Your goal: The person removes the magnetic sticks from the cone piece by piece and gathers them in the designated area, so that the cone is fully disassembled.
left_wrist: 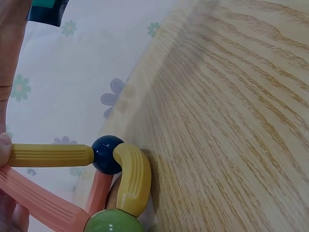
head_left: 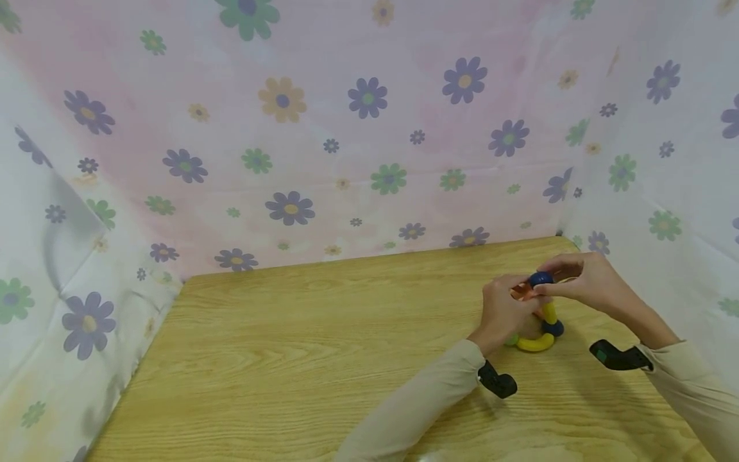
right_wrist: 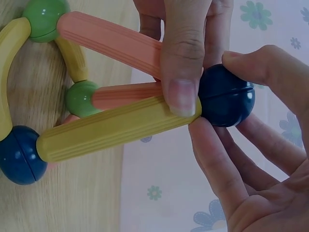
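A frame of ball-and-stick toy pieces stands at the right of the table. At its top, my right hand pinches a dark-blue ball between thumb and fingers. My left hand grips the upper ends of the sticks, its thumb over a straight yellow stick that touches this ball. Two pink sticks also rise toward the hands; their upper ends are hidden. Lower down, a second dark-blue ball, green balls and curved yellow sticks form the base.
A wood-grain table lies under the hands. Flowered cloth hangs behind and along both sides, close to the right arm. Black wrist devices sit below each wrist.
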Demonstrator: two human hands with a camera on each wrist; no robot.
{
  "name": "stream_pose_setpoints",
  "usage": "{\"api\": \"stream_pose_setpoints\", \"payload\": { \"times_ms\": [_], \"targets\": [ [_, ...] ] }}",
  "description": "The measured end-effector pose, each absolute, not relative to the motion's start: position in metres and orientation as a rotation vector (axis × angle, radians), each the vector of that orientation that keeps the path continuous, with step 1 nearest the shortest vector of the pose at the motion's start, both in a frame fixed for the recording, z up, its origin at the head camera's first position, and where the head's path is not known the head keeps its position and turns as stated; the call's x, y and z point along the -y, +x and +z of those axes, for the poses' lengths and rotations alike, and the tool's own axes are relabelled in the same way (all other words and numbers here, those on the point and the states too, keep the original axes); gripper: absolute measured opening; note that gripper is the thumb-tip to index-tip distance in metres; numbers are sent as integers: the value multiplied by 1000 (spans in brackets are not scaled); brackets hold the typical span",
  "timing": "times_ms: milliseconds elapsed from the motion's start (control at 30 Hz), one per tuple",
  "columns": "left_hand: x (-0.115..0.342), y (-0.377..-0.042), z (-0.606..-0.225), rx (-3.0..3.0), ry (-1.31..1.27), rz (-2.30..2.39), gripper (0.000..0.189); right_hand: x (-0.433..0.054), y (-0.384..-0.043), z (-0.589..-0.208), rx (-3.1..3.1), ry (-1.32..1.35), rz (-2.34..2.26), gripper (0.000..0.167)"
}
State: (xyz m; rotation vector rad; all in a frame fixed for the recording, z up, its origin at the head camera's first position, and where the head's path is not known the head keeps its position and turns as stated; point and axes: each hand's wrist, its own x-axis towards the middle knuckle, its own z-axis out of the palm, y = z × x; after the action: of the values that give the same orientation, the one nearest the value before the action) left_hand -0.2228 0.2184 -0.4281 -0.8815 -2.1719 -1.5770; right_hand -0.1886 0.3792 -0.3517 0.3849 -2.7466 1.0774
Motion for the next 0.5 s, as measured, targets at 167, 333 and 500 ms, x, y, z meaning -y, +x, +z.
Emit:
{"api": "stream_pose_setpoints", "payload": {
  "times_ms": [167, 333, 500],
  "targets": [
    [-218, -222, -428, 2183, -892, -1619, 31, -381, -189, -352, 2761, 367, 1132, 30],
    [-218, -223, -429, 2144, -931, -1592, 28, -381, -190, -352, 2771, 328, 1164, 30],
    [-217, -224, -429, 2139, -946, -1578, 28, -382, -191, -352, 2772, 290, 1165, 33]
  ]
}}
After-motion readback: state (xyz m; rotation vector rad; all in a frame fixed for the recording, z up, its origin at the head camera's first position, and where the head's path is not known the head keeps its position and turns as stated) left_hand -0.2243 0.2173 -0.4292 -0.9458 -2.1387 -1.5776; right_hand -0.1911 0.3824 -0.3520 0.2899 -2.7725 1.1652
